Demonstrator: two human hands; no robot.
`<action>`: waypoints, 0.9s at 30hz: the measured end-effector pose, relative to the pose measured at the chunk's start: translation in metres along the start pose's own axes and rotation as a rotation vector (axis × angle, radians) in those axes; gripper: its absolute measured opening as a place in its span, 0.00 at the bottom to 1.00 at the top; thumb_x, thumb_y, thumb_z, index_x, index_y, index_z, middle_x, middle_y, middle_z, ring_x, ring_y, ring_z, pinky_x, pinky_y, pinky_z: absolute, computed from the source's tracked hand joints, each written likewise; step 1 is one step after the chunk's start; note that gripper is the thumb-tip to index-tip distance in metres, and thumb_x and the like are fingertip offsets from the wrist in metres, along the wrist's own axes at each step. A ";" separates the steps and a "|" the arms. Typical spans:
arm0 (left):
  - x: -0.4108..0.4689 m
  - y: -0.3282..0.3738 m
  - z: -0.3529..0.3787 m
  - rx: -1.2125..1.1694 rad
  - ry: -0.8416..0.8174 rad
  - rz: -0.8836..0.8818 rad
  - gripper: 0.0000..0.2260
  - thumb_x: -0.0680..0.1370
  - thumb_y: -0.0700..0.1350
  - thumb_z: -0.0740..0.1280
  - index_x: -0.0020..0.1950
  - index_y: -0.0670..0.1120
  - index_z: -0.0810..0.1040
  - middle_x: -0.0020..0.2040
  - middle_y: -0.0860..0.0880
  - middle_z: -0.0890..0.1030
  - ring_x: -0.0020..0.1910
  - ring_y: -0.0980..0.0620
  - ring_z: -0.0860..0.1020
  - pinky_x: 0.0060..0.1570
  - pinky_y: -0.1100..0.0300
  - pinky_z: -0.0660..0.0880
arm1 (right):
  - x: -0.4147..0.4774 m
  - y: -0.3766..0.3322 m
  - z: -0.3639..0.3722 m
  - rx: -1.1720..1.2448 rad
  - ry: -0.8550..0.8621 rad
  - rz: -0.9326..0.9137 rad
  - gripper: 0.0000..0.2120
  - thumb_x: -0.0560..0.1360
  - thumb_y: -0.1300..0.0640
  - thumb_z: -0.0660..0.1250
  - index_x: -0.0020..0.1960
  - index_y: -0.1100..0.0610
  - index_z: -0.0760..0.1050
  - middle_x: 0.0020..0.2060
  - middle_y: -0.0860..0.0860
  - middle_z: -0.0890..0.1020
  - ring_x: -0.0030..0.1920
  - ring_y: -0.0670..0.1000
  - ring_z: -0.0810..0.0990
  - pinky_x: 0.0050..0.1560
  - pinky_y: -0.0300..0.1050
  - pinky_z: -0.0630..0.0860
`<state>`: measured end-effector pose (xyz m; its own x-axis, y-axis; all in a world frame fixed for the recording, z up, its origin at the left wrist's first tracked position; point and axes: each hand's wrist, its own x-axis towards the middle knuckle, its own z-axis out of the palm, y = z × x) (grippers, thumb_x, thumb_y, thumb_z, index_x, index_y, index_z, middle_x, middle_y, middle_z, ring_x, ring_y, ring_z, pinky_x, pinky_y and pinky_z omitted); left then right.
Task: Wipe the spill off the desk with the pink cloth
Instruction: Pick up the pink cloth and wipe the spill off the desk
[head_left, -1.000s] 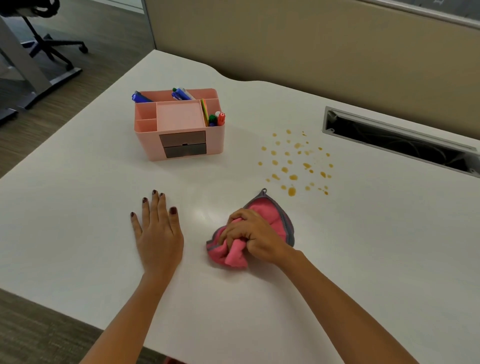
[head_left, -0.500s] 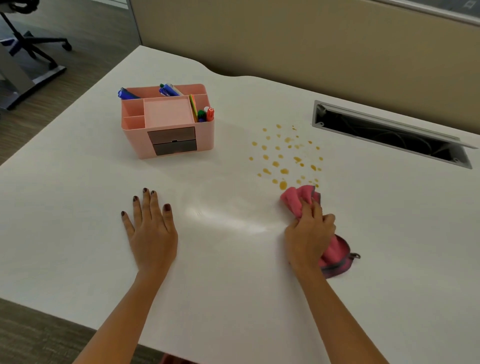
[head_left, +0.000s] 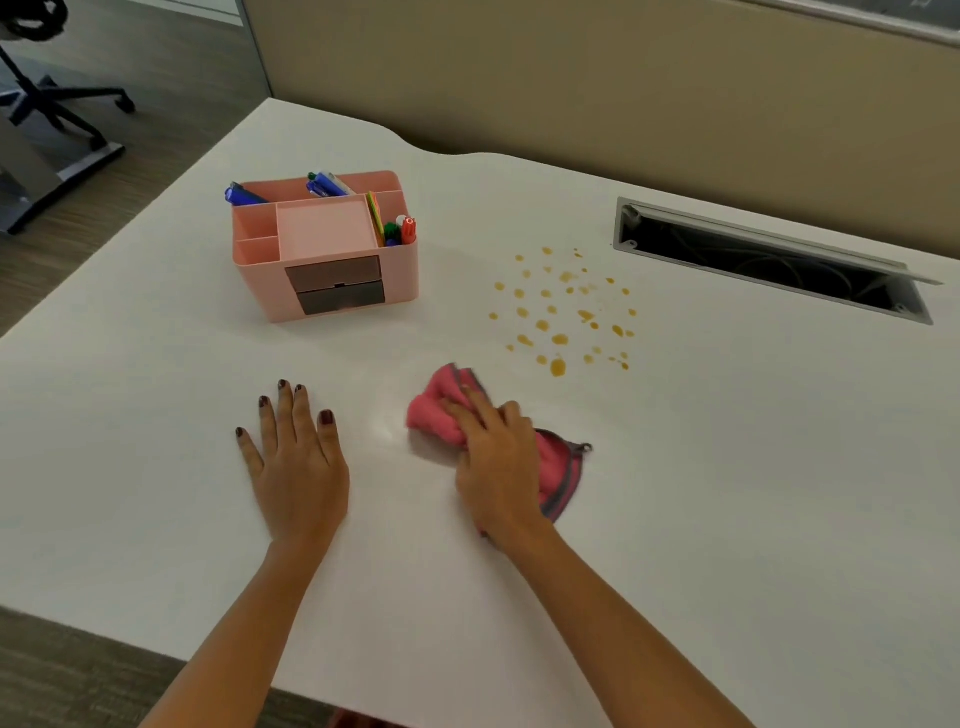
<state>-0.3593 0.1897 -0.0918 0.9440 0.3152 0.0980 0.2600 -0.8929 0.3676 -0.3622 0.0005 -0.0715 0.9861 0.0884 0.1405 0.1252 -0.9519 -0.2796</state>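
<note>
Both hands on desk (head_left: 727, 493); right hand (head_left: 498, 462) clutching pink cloth (head_left: 434, 413).

A beige partition (head_left: 623, 93) is standing behind the desk. On the wood-look floor (head_left: 171, 88) (far left) a chair base (head_left: 62, 104) is showing, partly cut off.

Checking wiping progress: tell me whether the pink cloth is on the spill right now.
No, the pink cloth lies short of the spill, with bare desk between them.
</note>
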 end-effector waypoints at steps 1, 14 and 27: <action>0.000 0.000 0.000 0.007 -0.003 0.004 0.27 0.82 0.55 0.39 0.77 0.44 0.55 0.79 0.47 0.55 0.78 0.46 0.51 0.76 0.44 0.43 | -0.004 0.015 -0.005 -0.025 0.032 0.057 0.29 0.67 0.64 0.62 0.67 0.50 0.71 0.71 0.48 0.70 0.48 0.57 0.72 0.47 0.50 0.69; -0.015 0.049 0.008 0.013 -0.043 0.208 0.30 0.80 0.56 0.41 0.77 0.42 0.56 0.79 0.44 0.52 0.78 0.46 0.53 0.76 0.43 0.43 | -0.032 0.061 -0.023 -0.124 0.136 0.404 0.26 0.70 0.64 0.64 0.68 0.54 0.70 0.72 0.52 0.69 0.50 0.60 0.72 0.49 0.52 0.69; 0.011 0.100 0.040 0.112 -0.152 0.320 0.33 0.78 0.59 0.36 0.78 0.41 0.48 0.80 0.46 0.47 0.79 0.48 0.47 0.76 0.43 0.42 | -0.028 0.136 -0.042 -0.086 0.274 0.702 0.21 0.73 0.65 0.63 0.66 0.58 0.72 0.68 0.53 0.72 0.54 0.61 0.71 0.53 0.54 0.68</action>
<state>-0.3144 0.0909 -0.0910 0.9983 -0.0298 0.0497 -0.0408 -0.9708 0.2362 -0.3772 -0.1433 -0.0738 0.7672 -0.6123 0.1911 -0.5423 -0.7783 -0.3166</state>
